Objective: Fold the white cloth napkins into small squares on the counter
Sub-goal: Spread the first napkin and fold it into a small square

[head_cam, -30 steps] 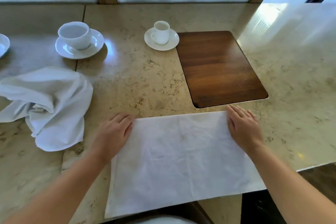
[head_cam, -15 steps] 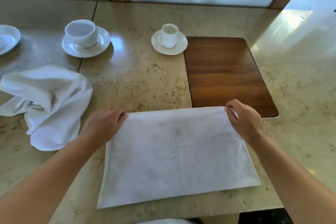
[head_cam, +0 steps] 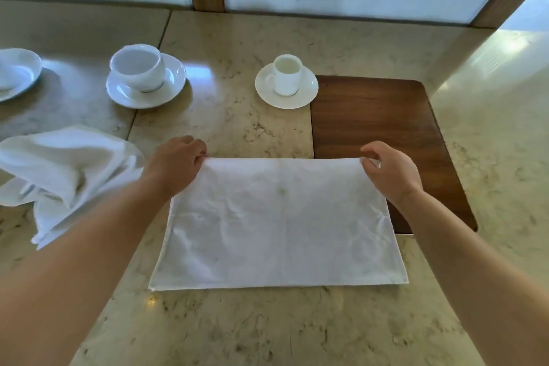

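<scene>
Now both hands, left hand (head_cam: 175, 162) and right hand (head_cam: 389, 171), pinch the napkin (head_cam: 279, 226) at its far corners; bring that edge evenly onto the near edge.

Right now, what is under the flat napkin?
The flat napkin lies mostly on the stone counter; its right edge overlaps the wooden board. Anything else beneath it is hidden.

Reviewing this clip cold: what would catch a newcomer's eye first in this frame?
First, the flat white napkin at the centre of the marble counter, its far corners pinched by the left hand and the right hand. Next, the crumpled napkin heaped at the left, and the dark wooden board partly under the flat napkin's right side. Behind stand two white cups on saucers, one large, one small.
</scene>
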